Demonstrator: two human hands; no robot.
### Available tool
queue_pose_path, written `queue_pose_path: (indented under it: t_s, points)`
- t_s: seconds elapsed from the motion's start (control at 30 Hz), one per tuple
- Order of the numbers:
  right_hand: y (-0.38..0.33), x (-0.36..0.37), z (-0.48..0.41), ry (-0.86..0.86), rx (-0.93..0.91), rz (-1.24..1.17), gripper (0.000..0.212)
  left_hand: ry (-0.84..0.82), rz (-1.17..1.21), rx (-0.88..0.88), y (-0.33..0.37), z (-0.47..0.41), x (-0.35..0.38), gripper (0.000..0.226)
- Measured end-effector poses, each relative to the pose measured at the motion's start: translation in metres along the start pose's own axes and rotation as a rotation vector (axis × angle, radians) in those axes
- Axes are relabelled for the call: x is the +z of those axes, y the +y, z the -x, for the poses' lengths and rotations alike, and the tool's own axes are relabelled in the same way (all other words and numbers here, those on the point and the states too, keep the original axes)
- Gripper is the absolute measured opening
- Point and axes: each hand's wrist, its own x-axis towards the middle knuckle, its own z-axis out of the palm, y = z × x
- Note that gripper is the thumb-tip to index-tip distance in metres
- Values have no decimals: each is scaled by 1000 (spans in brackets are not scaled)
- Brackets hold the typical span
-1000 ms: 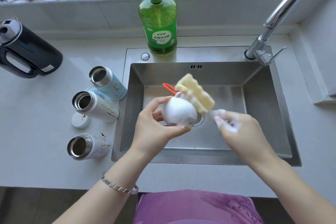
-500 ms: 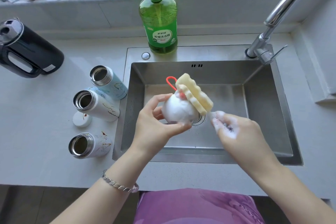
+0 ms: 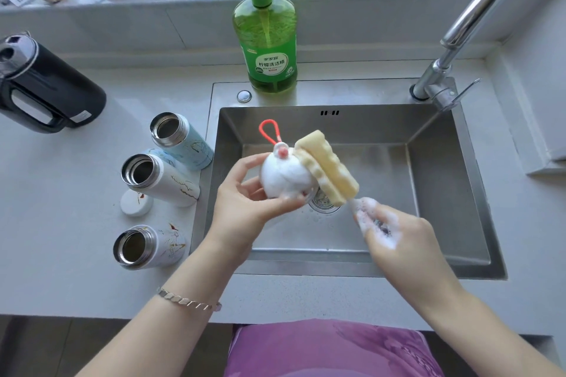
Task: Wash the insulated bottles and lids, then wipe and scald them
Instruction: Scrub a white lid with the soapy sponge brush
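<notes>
Grey counter [image 3: 61,211] surrounds the sink [image 3: 444,180]. Left of the sink sit three open bottles [image 3: 171,187]. Over the sink, the left hand [image 3: 245,208] grips a foam-slick, probably light lid [image 3: 284,177], best pinched at its rim. The right hand [image 3: 401,242] clutches the sponge brush [image 3: 329,168] by its handle.

Seen from above, a person's left hand [image 3: 245,202] grips a foam-covered white rounded lid with a red loop [image 3: 283,176] over a stainless steel sink [image 3: 444,193]. The right hand [image 3: 398,242], frothy with suds, holds the handle of a yellow ridged sponge brush [image 3: 327,165], and the brush head lies against the lid. On the pale surface [image 3: 76,193] left of the sink sit three open insulated bottles [image 3: 162,180], with a small white round cap [image 3: 136,202] just beside the middle one. A green pump bottle of dish soap [image 3: 266,49] stands behind the sink.
</notes>
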Motion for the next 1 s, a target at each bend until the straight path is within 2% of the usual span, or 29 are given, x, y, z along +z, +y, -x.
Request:
queue_pose_path:
  t_s: [0.1, 0.27, 0.37, 0.47, 0.63, 0.7, 0.8, 0.9, 1.0]
  points:
    - [-2, 8, -1, -16, 47, -48, 24, 20, 216, -28, -2, -1, 5, 72]
    - [-11, 11, -1, 14, 44, -89, 22, 18, 250, -23, 0, -2, 10, 84]
    - [-6, 11, -7, 5, 51, -38, 22, 8, 249, -84, 1, -3, 11, 75]
    - [-13, 15, 2, 41, -22, -6, 19, 33, 329, -195, 7, -4, 13, 69]
    - [5, 16, -16, 101, -34, 104, 31, 34, 462, -379, 13, 1, 21, 36]
    - [1, 18, -12, 134, -140, 147, 37, 39, 500, -420, 17, 0, 22, 25]
    - [0, 20, -1, 118, -264, 144, 40, 73, 530, -467, 26, -5, 18, 26]
    - [7, 20, -6, 178, -218, 151, 40, 92, 556, -488, 30, -6, 17, 26]
    - [0, 22, -2, 140, -271, 125, 41, 71, 577, -451, 30, -5, 19, 29]
